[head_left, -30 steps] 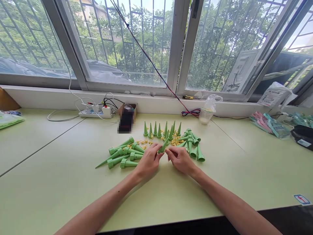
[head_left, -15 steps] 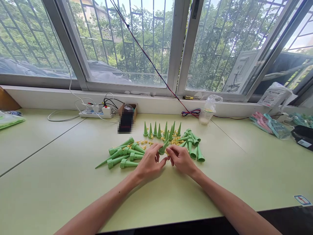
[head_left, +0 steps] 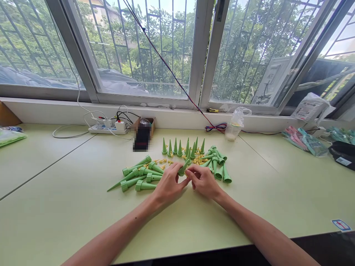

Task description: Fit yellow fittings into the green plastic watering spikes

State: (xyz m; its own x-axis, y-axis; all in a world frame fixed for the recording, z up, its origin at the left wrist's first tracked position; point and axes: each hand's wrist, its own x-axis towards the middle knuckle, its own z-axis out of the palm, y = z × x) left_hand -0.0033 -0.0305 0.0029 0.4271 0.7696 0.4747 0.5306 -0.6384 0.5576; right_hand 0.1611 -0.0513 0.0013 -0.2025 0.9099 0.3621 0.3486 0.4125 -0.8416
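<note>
My left hand (head_left: 169, 183) is closed around the lower end of a green plastic watering spike (head_left: 183, 168), its point tilted up and to the right. Against its base, my right hand (head_left: 204, 180) pinches a small yellow valve (head_left: 186, 171), mostly covered by the fingertips. Left of my hands lies a pile of green spikes with ribbed caps (head_left: 130, 183). Several pointed green cones (head_left: 175, 146) stand upright behind my hands. On the right, more green spikes (head_left: 227, 174) lie heaped, with loose yellow valves (head_left: 197, 160) beside them.
A power strip (head_left: 97, 129) with plugs and a small cardboard box (head_left: 152, 125) stand by the window ledge. A plastic cup with a bag (head_left: 232, 132) is behind the right heap. Packaged pink and teal items (head_left: 305, 142) and a black object (head_left: 344, 153) lie far right.
My right hand has moved slightly left, bringing the yellow valve up against the base of the spike. Less of the valve shows now. My left hand stays almost still.
</note>
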